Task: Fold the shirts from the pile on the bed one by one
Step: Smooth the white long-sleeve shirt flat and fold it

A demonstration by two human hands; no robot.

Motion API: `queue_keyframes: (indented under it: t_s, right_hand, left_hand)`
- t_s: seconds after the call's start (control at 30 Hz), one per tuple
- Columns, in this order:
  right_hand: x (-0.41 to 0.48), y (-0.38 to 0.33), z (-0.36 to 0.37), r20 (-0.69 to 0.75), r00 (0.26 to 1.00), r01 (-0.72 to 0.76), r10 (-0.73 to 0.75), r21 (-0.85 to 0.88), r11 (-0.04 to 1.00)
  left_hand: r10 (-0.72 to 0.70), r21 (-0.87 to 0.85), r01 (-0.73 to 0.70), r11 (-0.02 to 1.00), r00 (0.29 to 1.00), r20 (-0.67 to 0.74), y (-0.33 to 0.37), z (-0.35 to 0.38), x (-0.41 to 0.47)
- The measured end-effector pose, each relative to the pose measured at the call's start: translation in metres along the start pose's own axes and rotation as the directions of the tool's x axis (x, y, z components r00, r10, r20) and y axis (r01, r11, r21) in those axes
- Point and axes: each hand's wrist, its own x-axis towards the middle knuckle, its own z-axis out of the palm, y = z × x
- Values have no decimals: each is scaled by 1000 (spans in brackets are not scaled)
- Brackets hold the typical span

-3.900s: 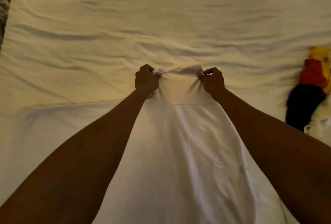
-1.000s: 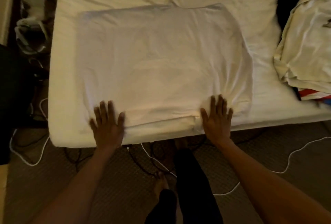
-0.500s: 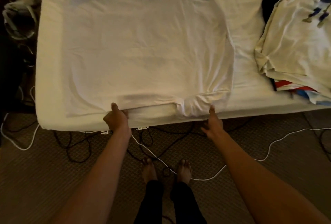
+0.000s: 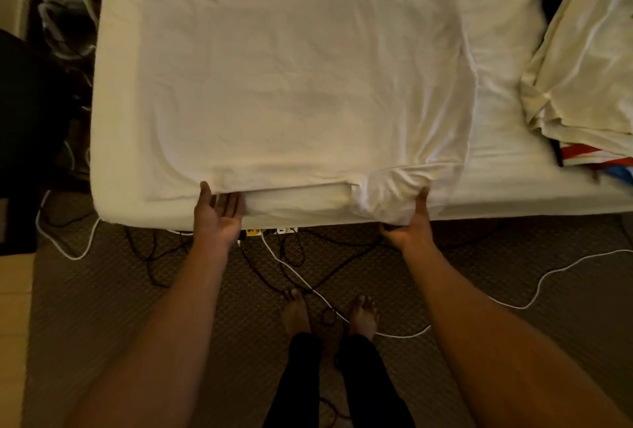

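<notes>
I am watching the near edge of the bed running straight across just behind both hands. Left of the left hand a strip of bare sheet is showing before the mattress corner, and past that corner dark clutter is crowding the floor. Below the hands the carpet is lying open, though cables are trailing across it from a power strip under the mattress edge, between the two wrists.

The white shirt is lying flat on the bed directly beyond both hands, with its near hem at the mattress edge.

The left hand is turned palm up, fingers fairly straight and spread apart, their tips sliding beneath the hem; the thumb is pointing up beside the fabric, and nothing is being pinched. The right hand is gripping the shirt's bunched near-right corner where it is drooping over the edge, thumb pressing on top and fingers curling underneath.

Both forearms are reaching forward from the lower corners, the wrists level with the mattress edge. The person's bare feet are standing between the arms. Well to the right of the right hand, the pile of shirts is sitting on the bed, with open sheet between it and the white shirt.
</notes>
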Motion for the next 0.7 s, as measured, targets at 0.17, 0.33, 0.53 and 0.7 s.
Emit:
queue_keyframes:
  t_s: [0.17,0.33,0.53,0.7]
  right_hand:
    - [-20,10,-6,-108,991,86,-79,57,995]
    - [-45,6,-7,-141,977,175,-160,100,980]
    - [-52,0,10,-305,940,185,-150,88,979]
    - [-53,13,29,-257,959,143,-120,71,987]
  left_hand:
    - [7,-59,-5,998,1000,23,18,6,-8]
    - [-12,-9,12,1000,999,-35,54,16,-8]
    - [41,103,-20,994,978,-205,105,13,8]
    - [29,197,29,980,958,-285,127,0,12]
